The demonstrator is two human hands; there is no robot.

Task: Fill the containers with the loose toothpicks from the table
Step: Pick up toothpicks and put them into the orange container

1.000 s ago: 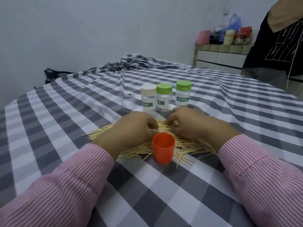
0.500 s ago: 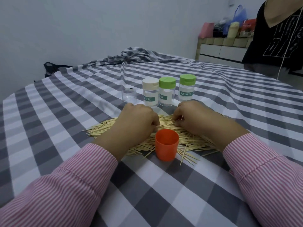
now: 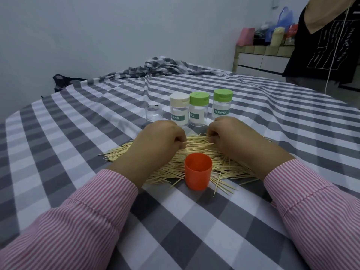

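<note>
I see the table (image 3: 58, 133) under a grey-and-white checked cloth. Toward its middle, from the left, stand an open clear jar (image 3: 153, 113), a cream-lidded jar (image 3: 179, 109), then two green-lidded jars (image 3: 199, 109) (image 3: 222, 104), all upright in a row. Nearer me lies the heap of loose toothpicks (image 3: 196, 151), spread flat on the cloth. My left hand (image 3: 156, 140) rests on the heap's left part, fingers curled, pinching a few toothpicks. An orange cup (image 3: 198, 173) stands upright at the heap's near edge, between my wrists. My right hand (image 3: 230, 136) sits on the heap's right part, fingers curled down into the toothpicks; I cannot tell whether it grips any. Another person (image 3: 327, 45) stands by the far right corner.
</note>
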